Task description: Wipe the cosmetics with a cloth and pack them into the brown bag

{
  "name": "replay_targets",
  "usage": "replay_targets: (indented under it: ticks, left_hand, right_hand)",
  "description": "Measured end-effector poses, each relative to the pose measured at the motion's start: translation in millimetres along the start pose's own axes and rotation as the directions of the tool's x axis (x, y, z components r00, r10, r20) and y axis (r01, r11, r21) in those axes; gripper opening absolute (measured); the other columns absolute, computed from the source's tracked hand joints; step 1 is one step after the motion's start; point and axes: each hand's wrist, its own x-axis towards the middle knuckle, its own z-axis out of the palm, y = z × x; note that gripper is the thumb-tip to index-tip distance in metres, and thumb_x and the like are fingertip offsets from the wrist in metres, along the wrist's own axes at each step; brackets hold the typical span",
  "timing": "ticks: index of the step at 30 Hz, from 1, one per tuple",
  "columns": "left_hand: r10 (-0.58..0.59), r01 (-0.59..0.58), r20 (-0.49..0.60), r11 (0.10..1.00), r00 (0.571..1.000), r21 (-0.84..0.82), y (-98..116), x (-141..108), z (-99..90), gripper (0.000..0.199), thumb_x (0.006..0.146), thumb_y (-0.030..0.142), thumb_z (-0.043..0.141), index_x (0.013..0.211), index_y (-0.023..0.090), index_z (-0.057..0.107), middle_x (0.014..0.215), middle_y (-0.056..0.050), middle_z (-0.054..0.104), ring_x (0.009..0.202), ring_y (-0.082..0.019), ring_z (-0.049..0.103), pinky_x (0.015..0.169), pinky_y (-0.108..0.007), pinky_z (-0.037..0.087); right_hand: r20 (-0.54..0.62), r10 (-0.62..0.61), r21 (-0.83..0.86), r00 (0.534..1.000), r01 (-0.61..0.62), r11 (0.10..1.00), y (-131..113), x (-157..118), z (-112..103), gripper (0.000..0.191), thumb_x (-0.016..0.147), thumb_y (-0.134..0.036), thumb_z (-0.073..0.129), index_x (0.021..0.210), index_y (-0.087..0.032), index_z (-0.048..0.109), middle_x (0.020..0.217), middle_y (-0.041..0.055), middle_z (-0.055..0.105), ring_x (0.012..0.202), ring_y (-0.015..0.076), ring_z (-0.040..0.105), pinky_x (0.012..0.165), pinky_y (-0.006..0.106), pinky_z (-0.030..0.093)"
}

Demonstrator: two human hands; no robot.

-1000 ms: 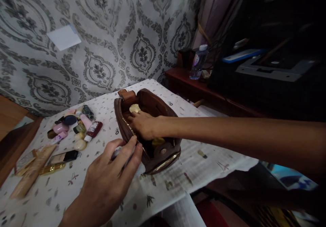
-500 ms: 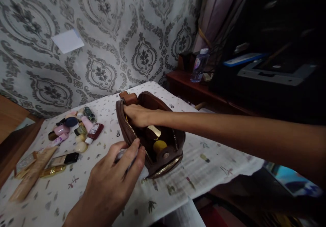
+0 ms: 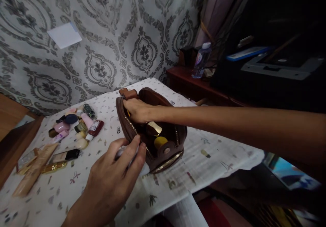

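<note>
A brown leather bag (image 3: 173, 151) lies unzipped on the cloth-covered table. My right hand (image 3: 139, 111) reaches into its far left end; the fingers are hidden inside, so whether they grip anything does not show. Within the bag, nearer me, lie a shiny gold-topped item (image 3: 155, 128) and a round yellow thing (image 3: 160, 142). My left hand (image 3: 112, 169) is at the bag's near left edge, fingertips against the zipper side. Its fingers curl around something pale and greyish, mostly covered, whose kind I cannot make out.
Left on the patterned cloth (image 3: 137, 200) are small cosmetics, including a dark red bottle (image 3: 95, 129), a pink tube (image 3: 87, 120), a beige tube (image 3: 35, 172) and a black-capped bottle (image 3: 66, 155). A clear plastic bottle (image 3: 201, 61) stands on a reddish-brown surface (image 3: 185, 81) at back right.
The view has shifted slightly. My right hand stays inside the bag and my left hand stays at its edge, with almost no movement.
</note>
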Motion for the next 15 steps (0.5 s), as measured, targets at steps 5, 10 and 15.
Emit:
replay_targets:
  ticks: [5, 10, 15]
  left_hand:
    - [-0.014, 0.014, -0.004, 0.999, 1.0, -0.029, 0.4, -2.8, -2.6, 0.033, 0.092, 0.006, 0.041, 0.117, 0.01, 0.064, 0.12, -0.013, 0.069, 0.101, -0.029, 0.056, 0.066, -0.034, 0.051]
    - [0.001, 0.0, 0.037, 0.999, 0.999, -0.039, -3.6, -11.2, -3.8, 0.037, 0.092, 0.011, 0.045, 0.125, 0.012, 0.062, 0.125, -0.013, 0.066, 0.106, -0.031, 0.056, 0.072, -0.038, 0.053]
    - [0.024, -0.022, 0.066, 0.999, 0.998, -0.029, -5.8, -11.6, -3.7, 0.038, 0.091, 0.014, 0.048, 0.126, 0.014, 0.062, 0.129, -0.013, 0.064, 0.107, -0.031, 0.057, 0.075, -0.038, 0.054]
  right_hand:
    - [-0.053, -0.08, -0.012, 0.995, 0.08, 0.997, 4.5, -39.7, 6.4, 0.028, 0.078, -0.015, 0.066, 0.104, -0.013, 0.058, 0.105, 0.0123, 0.068, 0.091, 0.0231, 0.067, 0.067, 0.025, 0.048]
    - [0.059, -0.147, 0.034, 0.987, 0.145, 0.989, 14.1, -58.7, 21.9, 0.016, 0.078, -0.015, 0.068, 0.093, -0.013, 0.062, 0.095, 0.0094, 0.069, 0.083, 0.0195, 0.066, 0.063, 0.024, 0.044]
    - [0.234, -0.278, -0.047, 0.932, 0.297, 0.954, 19.0, -56.9, 36.1, 0.022, 0.076, -0.002, 0.061, 0.096, -0.011, 0.067, 0.089, 0.0105, 0.07, 0.076, 0.0196, 0.065, 0.058, 0.026, 0.041]
